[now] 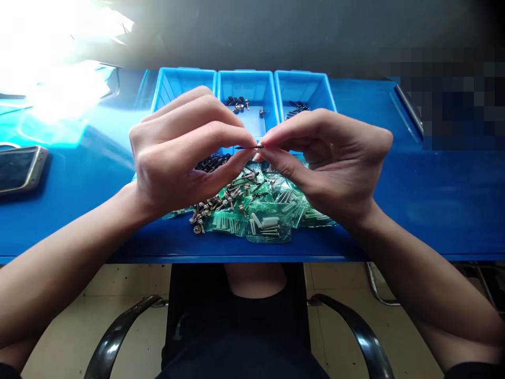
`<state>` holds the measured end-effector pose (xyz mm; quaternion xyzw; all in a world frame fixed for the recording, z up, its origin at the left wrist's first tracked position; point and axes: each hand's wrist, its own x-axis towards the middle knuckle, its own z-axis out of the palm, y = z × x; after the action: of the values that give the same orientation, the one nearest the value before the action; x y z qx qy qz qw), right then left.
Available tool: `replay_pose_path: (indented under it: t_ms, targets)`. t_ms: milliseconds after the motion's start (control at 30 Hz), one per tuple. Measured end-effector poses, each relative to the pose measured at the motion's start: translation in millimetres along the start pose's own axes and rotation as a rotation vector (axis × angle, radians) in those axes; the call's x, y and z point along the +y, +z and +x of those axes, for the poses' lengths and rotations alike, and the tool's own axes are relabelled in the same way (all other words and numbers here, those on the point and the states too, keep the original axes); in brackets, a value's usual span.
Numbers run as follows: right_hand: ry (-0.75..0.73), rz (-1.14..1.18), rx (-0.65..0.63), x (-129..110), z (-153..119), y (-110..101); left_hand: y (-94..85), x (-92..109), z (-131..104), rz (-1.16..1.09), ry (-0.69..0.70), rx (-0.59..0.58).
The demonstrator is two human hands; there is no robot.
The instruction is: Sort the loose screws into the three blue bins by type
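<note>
A thin dark screw point(258, 147) is held level above the pile, pinched at both ends. My left hand point(185, 142) grips one end between thumb and forefinger, its other fingers curled. At the other end, my right hand point(327, 158) closes thumb and fingertips on it; the fingertips hide much of the screw. Below them lie loose washer-head screws point(226, 202) and a heap of black screws point(213, 162). Green-tinted clear packets point(270, 223) holding white wall plugs and screws are spread among them.
Behind my hands stand three blue bins: a left bin point(187, 79), a middle bin point(256, 123) with a few screws, and a right bin point(311, 84) with dark screws. A phone point(21, 167) lies at the left of the blue table point(434, 210). Chair armrests flank my lap.
</note>
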<state>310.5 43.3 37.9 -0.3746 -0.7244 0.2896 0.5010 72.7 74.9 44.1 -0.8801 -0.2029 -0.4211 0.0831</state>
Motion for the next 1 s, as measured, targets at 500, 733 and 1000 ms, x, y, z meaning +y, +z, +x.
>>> replay_pose_path:
  t_ms: [500,733,1000]
  targets:
    - [-0.109,0.000,0.036,-1.0,3.5,-2.8,-0.7,-8.6,-2.2,-0.109,-0.029,0.027]
    - [-0.076,-0.035,0.007,-2.2,4.9,-6.9,0.4,-8.9,0.4,-0.107,-0.031,0.011]
    - [-0.144,-0.116,0.016,-4.6,9.2,-10.3,5.5,-10.4,0.4,-0.050,0.010,0.119]
